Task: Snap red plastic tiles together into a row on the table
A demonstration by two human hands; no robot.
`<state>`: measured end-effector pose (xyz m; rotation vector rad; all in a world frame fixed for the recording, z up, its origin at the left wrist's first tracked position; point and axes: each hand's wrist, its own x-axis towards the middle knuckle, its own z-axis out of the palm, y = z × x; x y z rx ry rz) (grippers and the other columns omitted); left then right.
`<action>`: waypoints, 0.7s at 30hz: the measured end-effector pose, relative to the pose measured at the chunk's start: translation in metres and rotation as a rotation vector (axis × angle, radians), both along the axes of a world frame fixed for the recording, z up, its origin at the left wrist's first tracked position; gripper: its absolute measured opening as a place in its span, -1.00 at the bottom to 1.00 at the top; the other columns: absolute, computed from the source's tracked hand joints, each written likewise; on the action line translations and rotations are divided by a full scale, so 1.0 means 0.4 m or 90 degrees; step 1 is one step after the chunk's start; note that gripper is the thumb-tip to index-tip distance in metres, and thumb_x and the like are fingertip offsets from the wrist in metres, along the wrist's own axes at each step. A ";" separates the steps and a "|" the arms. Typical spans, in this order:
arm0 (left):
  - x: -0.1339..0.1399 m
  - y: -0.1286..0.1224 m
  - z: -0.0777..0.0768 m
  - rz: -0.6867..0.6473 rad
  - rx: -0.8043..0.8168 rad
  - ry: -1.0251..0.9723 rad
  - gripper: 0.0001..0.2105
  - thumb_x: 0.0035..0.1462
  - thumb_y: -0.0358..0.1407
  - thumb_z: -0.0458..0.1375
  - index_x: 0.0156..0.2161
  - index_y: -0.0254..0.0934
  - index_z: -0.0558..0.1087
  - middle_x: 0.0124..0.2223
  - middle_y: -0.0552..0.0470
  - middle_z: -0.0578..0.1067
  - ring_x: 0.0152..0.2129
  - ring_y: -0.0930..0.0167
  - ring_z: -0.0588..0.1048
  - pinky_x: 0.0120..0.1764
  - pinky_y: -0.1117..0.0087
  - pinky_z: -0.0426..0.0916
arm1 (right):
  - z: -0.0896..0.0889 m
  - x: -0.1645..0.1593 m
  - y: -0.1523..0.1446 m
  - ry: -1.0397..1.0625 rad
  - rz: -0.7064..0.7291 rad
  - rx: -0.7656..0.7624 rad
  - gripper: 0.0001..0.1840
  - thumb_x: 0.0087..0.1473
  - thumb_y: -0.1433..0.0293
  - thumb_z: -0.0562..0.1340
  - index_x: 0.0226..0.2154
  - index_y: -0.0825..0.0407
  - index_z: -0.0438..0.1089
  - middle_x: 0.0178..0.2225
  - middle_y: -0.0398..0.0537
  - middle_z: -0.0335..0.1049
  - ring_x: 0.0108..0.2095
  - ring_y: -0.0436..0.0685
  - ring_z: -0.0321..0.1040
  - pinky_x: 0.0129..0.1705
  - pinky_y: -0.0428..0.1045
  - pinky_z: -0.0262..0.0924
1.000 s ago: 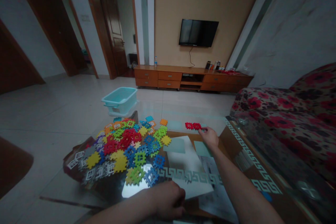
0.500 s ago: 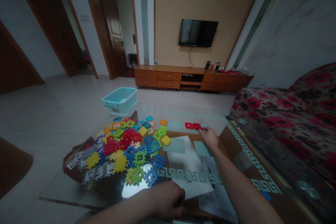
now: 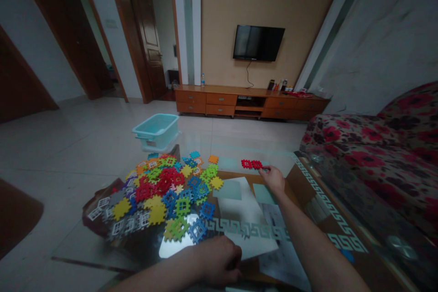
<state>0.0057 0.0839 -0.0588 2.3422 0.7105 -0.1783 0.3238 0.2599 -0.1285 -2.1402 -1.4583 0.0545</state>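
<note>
Left end of the counter (image 3: 80,246): heap of notched plastic tiles (image 3: 164,187), many colours, overlapping. Behind it, well past the heap's far side, a teal tub (image 3: 166,138). Nearer the wearer and right of the heap's near end, the left hand (image 3: 224,260): fingers curled under and out of sight; cannot tell whether it holds anything. Farther right and well forward, the red pair (image 3: 251,164), at the far side of the counter, well apart from the heap. Its long axis runs left to right, crosswise to the wearer. The right hand (image 3: 273,178) is by far the nearer one: its grip meets the pair's right-hand end, so the red runs off leftward from the fingertips. Contact looks plain; firm pinch or mere touch, cannot tell. Key relation, in my judgement: the free left end of the pair points back toward the heap side. Counts, left to right: one tub; heap tiles too tangled to number; one orange tile (image 3: 213,159) at the heap's far right edge; one yellow tile (image 3: 216,183) on its right flank; red tiles, two, side by side and touching; hands, two.
</note>
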 end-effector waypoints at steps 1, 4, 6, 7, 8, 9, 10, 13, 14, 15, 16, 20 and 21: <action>0.000 0.000 0.000 0.001 -0.002 0.003 -0.80 0.07 -0.20 0.15 -0.25 -0.23 0.53 -0.31 -0.07 0.60 -0.41 0.26 0.55 -0.42 0.37 0.36 | -0.002 0.001 0.001 -0.003 0.002 0.004 -0.64 0.06 0.10 0.25 -0.26 -0.01 0.56 -0.42 -0.06 0.49 -0.42 0.14 0.43 -0.43 -0.06 0.12; 0.001 0.000 0.002 0.000 -0.006 0.002 -0.80 0.08 -0.21 0.15 -0.24 -0.24 0.52 -0.31 -0.07 0.60 -0.40 0.26 0.56 -0.41 0.38 0.36 | -0.007 0.004 0.004 -0.013 0.008 0.017 -0.64 0.06 0.10 0.25 -0.27 0.00 0.56 -0.44 -0.06 0.48 -0.44 0.14 0.42 -0.44 -0.06 0.12; 0.002 0.000 0.005 -0.002 -0.004 0.003 -0.81 0.09 -0.22 0.15 -0.24 -0.24 0.52 -0.31 -0.07 0.59 -0.40 0.27 0.56 -0.41 0.38 0.36 | -0.008 0.004 0.005 -0.024 0.012 0.029 -0.63 0.07 0.09 0.24 -0.26 0.02 0.56 -0.46 -0.04 0.47 -0.44 0.15 0.41 -0.43 -0.05 0.13; 0.002 0.001 0.006 -0.003 -0.004 0.005 -0.82 0.09 -0.21 0.15 -0.25 -0.25 0.51 -0.31 -0.07 0.59 -0.40 0.26 0.56 -0.41 0.38 0.36 | -0.008 0.003 0.005 -0.031 0.011 0.038 -0.61 0.09 0.09 0.22 -0.25 0.05 0.55 -0.44 -0.01 0.47 -0.42 0.16 0.41 -0.41 -0.04 0.15; 0.002 0.001 0.007 -0.003 -0.003 0.005 -0.82 0.09 -0.21 0.15 -0.25 -0.25 0.51 -0.32 -0.08 0.59 -0.40 0.26 0.56 -0.42 0.38 0.35 | -0.007 0.001 0.003 -0.040 0.009 0.050 -0.58 0.11 0.10 0.20 -0.21 0.08 0.54 -0.40 0.03 0.48 -0.39 0.18 0.41 -0.38 -0.02 0.18; 0.002 0.001 0.007 -0.003 -0.003 0.006 -0.82 0.09 -0.21 0.15 -0.26 -0.25 0.51 -0.32 -0.08 0.59 -0.40 0.26 0.56 -0.42 0.38 0.35 | -0.005 -0.002 0.001 -0.051 0.007 0.065 -0.56 0.13 0.11 0.18 -0.17 0.12 0.52 -0.33 0.09 0.48 -0.35 0.20 0.41 -0.34 0.00 0.20; 0.002 0.001 0.008 -0.004 -0.003 0.004 -0.82 0.08 -0.21 0.15 -0.26 -0.25 0.51 -0.32 -0.08 0.59 -0.40 0.26 0.56 -0.43 0.39 0.34 | -0.003 -0.006 -0.003 -0.065 0.007 0.081 -0.55 0.16 0.14 0.15 -0.13 0.15 0.49 -0.26 0.16 0.47 -0.30 0.22 0.41 -0.29 0.02 0.22; 0.001 0.000 0.008 -0.007 0.000 0.003 -0.81 0.08 -0.21 0.15 -0.25 -0.24 0.51 -0.29 -0.08 0.60 -0.39 0.25 0.57 -0.42 0.39 0.35 | 0.003 -0.027 -0.020 -0.117 0.062 0.118 -0.62 0.22 0.25 0.08 -0.10 0.13 0.47 -0.15 0.18 0.41 -0.16 0.24 0.36 -0.14 0.05 0.22; 0.000 0.000 0.008 -0.006 0.000 0.005 -0.80 0.08 -0.20 0.14 -0.24 -0.24 0.51 -0.29 -0.09 0.60 -0.38 0.25 0.57 -0.42 0.38 0.35 | 0.005 -0.034 -0.026 -0.135 0.098 0.123 -0.65 0.22 0.28 0.08 -0.12 0.09 0.48 -0.16 0.14 0.40 -0.15 0.23 0.35 -0.11 0.04 0.21; 0.000 0.000 0.008 -0.005 0.000 0.009 -0.80 0.08 -0.20 0.14 -0.24 -0.23 0.51 -0.28 -0.09 0.60 -0.38 0.25 0.57 -0.42 0.38 0.35 | 0.006 -0.042 -0.031 -0.152 0.136 0.125 -0.68 0.22 0.31 0.08 -0.14 0.05 0.50 -0.18 0.10 0.39 -0.16 0.21 0.34 -0.09 0.03 0.20; 0.000 -0.001 0.007 -0.004 0.001 0.010 -0.79 0.08 -0.19 0.14 -0.23 -0.23 0.52 -0.28 -0.09 0.60 -0.39 0.25 0.57 -0.42 0.38 0.35 | 0.007 -0.048 -0.035 -0.167 0.172 0.126 -0.69 0.22 0.33 0.09 -0.15 0.02 0.51 -0.20 0.06 0.38 -0.18 0.18 0.34 -0.09 0.01 0.20; 0.000 0.000 0.001 -0.007 0.013 0.004 -0.78 0.07 -0.19 0.14 -0.24 -0.24 0.53 -0.31 -0.07 0.60 -0.40 0.26 0.56 -0.42 0.38 0.36 | 0.006 -0.057 -0.038 -0.208 0.269 0.125 -0.70 0.18 0.38 0.14 -0.13 -0.01 0.55 -0.17 0.05 0.36 -0.21 0.16 0.33 -0.11 -0.01 0.23; 0.001 0.000 -0.001 -0.009 0.014 0.002 -0.78 0.07 -0.18 0.14 -0.24 -0.24 0.53 -0.32 -0.07 0.60 -0.41 0.27 0.56 -0.42 0.38 0.36 | 0.005 -0.057 -0.036 -0.214 0.286 0.124 -0.70 0.17 0.39 0.15 -0.13 -0.02 0.55 -0.15 0.05 0.37 -0.19 0.16 0.34 -0.10 -0.01 0.23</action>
